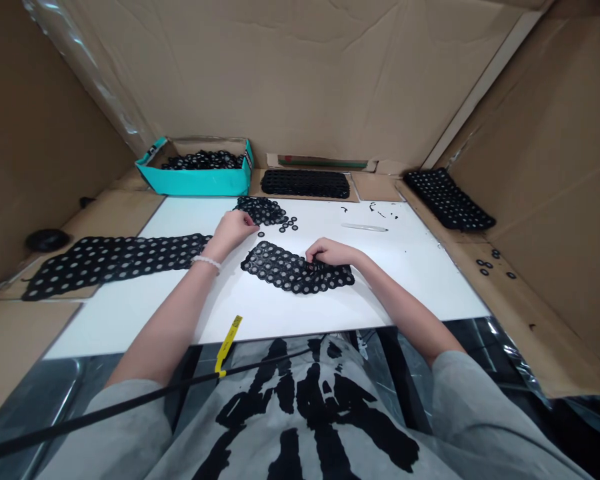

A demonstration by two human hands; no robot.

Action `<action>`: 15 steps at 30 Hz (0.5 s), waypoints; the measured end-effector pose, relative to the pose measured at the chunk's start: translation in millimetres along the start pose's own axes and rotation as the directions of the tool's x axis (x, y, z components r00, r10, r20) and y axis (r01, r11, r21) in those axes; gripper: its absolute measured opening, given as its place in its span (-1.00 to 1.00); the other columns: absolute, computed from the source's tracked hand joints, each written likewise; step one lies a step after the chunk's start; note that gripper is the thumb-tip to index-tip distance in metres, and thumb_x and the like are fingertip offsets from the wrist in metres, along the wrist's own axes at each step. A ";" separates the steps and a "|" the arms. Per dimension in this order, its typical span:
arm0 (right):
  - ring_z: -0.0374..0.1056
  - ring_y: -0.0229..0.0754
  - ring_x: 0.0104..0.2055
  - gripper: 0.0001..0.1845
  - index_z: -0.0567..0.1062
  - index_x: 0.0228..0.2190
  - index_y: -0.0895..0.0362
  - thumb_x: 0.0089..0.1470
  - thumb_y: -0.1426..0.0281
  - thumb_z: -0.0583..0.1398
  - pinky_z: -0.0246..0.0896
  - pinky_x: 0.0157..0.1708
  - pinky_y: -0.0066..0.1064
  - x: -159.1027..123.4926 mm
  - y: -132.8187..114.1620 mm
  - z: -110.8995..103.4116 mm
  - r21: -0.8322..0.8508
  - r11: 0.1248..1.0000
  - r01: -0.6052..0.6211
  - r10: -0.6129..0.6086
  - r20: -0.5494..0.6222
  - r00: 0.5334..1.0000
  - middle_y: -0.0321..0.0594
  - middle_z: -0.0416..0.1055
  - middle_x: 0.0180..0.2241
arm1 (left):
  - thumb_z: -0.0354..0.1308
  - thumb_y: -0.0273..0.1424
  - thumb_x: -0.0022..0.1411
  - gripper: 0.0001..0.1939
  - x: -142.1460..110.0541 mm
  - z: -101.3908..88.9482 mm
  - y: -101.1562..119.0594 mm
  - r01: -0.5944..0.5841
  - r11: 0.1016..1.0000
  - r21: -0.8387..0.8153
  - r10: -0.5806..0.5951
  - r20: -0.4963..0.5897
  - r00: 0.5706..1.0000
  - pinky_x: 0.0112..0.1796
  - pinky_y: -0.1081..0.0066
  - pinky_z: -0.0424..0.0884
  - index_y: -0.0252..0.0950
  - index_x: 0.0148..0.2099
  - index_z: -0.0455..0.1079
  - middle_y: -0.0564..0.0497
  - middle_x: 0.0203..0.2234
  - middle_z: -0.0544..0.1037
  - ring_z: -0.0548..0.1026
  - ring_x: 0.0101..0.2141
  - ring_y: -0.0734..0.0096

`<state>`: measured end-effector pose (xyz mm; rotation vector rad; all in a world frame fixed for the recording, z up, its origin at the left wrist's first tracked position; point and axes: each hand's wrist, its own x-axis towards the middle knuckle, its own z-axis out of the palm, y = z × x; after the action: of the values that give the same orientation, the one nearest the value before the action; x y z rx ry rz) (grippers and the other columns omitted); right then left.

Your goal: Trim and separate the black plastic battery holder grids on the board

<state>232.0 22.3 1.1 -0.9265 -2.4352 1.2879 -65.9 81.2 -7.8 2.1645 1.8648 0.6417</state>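
Note:
On the white board [290, 317] in front of me lies a black perforated sheet [280, 268] with rows of pale round spots. My right hand [333, 253] pinches its upper edge near the right end, where the sheet is bunched up. My left hand [234, 230] is closed beside a pile of small black rings [263, 211]. Its fingertips are pressed together, and whatever they hold is hidden. One loose ring [261, 234] lies by these fingertips, and several others are scattered right of the pile. Behind my left wrist stretches a long black spotted strip [120, 261].
A turquoise box [197, 181] filled with black rings stands at the back left. Beside it lies a stack of black sheets [305, 183]. A white pen [365, 227] rests right of centre. Another spotted sheet [449, 199] leans at right, near loose rings [485, 272]. Cardboard walls surround the table.

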 end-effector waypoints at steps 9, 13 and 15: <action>0.35 -0.26 -0.36 -0.62 0.53 -0.53 0.21 -0.27 0.68 -0.03 0.19 -0.18 -0.46 0.4 1.6 0.6 0.001 1.000 0.016 -0.016 -0.009 1.000 -0.30 0.49 -0.48 | 0.27 -0.19 -0.05 -0.80 -6.4 -4.3 8.7 -0.065 0.998 -0.025 0.068 0.138 0.988 -0.40 0.35 0.34 -0.21 -0.45 0.52 -0.04 -0.50 0.60 0.50 -0.42 0.22; 0.35 -0.26 -0.34 -0.62 0.52 -0.52 0.20 -0.26 0.67 -0.04 0.19 -0.16 -0.46 -0.3 1.5 0.5 0.006 1.000 0.013 -0.013 0.000 1.000 -0.30 0.49 -0.47 | 0.18 -0.28 0.09 -0.78 -11.3 4.7 21.0 0.005 0.997 0.081 0.000 -0.066 0.998 -0.31 0.28 0.36 -0.24 -0.25 0.56 -0.13 -0.39 0.60 0.50 -0.27 0.07; 0.35 -0.26 -0.34 -0.62 0.52 -0.52 0.21 -0.27 0.67 -0.04 0.19 -0.16 -0.45 -0.3 1.8 0.8 0.006 1.000 0.009 -0.009 -0.007 1.000 -0.30 0.49 -0.47 | 0.15 -0.32 0.12 -0.75 -12.3 8.8 31.2 -0.054 0.994 0.096 0.066 -0.125 0.990 -0.24 0.24 0.38 -0.25 -0.17 0.55 -0.14 -0.37 0.60 0.47 -0.20 0.03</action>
<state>232.6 22.3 -0.7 -0.9159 -2.4259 1.2860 -35.5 64.8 -4.3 2.2954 1.9356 0.7369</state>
